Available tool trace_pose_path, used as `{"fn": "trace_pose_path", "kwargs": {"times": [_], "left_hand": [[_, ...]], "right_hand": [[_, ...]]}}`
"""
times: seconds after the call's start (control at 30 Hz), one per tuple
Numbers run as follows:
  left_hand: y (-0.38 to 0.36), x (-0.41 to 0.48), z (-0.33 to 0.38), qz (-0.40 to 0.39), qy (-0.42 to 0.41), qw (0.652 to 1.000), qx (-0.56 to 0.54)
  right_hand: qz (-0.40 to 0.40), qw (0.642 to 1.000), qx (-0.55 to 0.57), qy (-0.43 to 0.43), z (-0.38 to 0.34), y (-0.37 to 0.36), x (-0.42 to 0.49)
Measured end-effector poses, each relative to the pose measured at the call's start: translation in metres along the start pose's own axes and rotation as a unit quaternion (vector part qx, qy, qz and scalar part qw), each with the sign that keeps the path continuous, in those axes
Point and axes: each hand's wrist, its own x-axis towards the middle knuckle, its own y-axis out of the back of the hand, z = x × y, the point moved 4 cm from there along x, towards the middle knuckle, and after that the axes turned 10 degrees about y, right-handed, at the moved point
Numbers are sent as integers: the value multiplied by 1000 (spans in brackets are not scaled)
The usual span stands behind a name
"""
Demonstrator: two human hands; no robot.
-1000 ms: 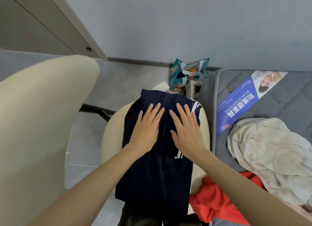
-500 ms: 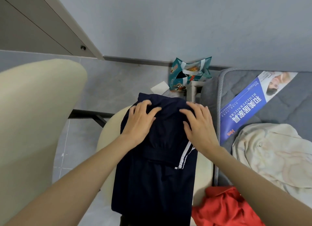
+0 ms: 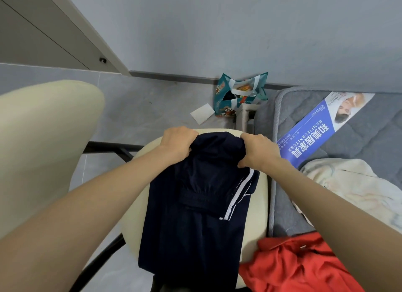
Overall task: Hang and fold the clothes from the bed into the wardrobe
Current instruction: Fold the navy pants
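Dark navy trousers with white side stripes lie lengthwise over a cream chair seat, their near end hanging off the front. My left hand grips the far left corner of the fabric with curled fingers. My right hand grips the far right corner the same way. Between the two hands the far edge is bunched and lifted. A red garment and a cream garment lie on the grey mattress to the right.
The cream chair back stands at the left. A teal bag and a white paper sit on the floor by the wall. A blue label strip lies on the mattress. A wardrobe panel is at upper left.
Both hands went from lying flat on the trousers to sliding forward and curling round the far edge, which is now bunched and raised.
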Motion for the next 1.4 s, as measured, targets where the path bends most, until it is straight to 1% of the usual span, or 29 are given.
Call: {"fn": "trace_pose_path", "kwargs": {"times": [0.1, 0.23, 0.37, 0.47, 0.53, 0.6, 0.7, 0.8, 0.9, 1.0, 1.03, 1.1, 1.17, 1.2, 1.23, 1.27, 1.33, 1.37, 1.4], "left_hand": [[31, -3, -2, 65, -4, 998, 7], [84, 5, -4, 174, -3, 985, 1], [113, -1, -6, 258, -21, 966, -8], [105, -25, -9, 325, -80, 942, -11], [88, -47, -12, 349, -111, 930, 7], [65, -71, -15, 347, -127, 928, 41], [23, -108, -19, 287, -136, 943, 99], [-17, -133, -21, 229, -114, 957, 134], [-49, -147, -20, 173, -84, 970, 151], [-74, -155, -15, 87, -93, 979, 157], [-83, -158, -13, 54, -97, 982, 155], [-100, -160, -11, 0, -88, 986, 145], [-108, -162, -11, -27, -67, 990, 119], [-111, -163, -12, -24, -63, 993, 95], [-111, -165, -11, -1, -72, 996, 55], [-110, -166, -8, 39, -91, 995, 5], [-102, -166, -2, 141, -114, 980, -82], [-98, -164, 2, 166, -109, 975, -99], [-96, -160, 6, 176, -96, 974, -103]], "right_hand": [[84, 996, -22, 33, -4, 29, -7], [212, 974, -62, 51, -10, 74, -10], [343, 931, -101, 76, -15, 97, -21], [404, 893, -173, 95, -20, 86, -40], [407, 882, -208, 117, -24, 66, -55], [401, 877, -228, 138, -29, 39, -72], [375, 883, -223, 171, -43, -3, -97], [328, 901, -212, 189, -55, -44, -115], [275, 923, -196, 184, -61, -81, -127], [220, 947, -188, 137, -57, -108, -127], [196, 954, -192, 124, -57, -114, -126], [122, 965, -199, 121, -57, -124, -126], [45, 972, -192, 130, -57, -137, -125], [36, 976, -177, 125, -56, -140, -125], [54, 976, -169, 126, -58, -138, -125], [103, 974, -157, 129, -62, -131, -129], [254, 948, -121, 152, -65, -123, -132], [299, 934, -107, 162, -67, -120, -131], [307, 932, -102, 162, -69, -118, -127]]}}
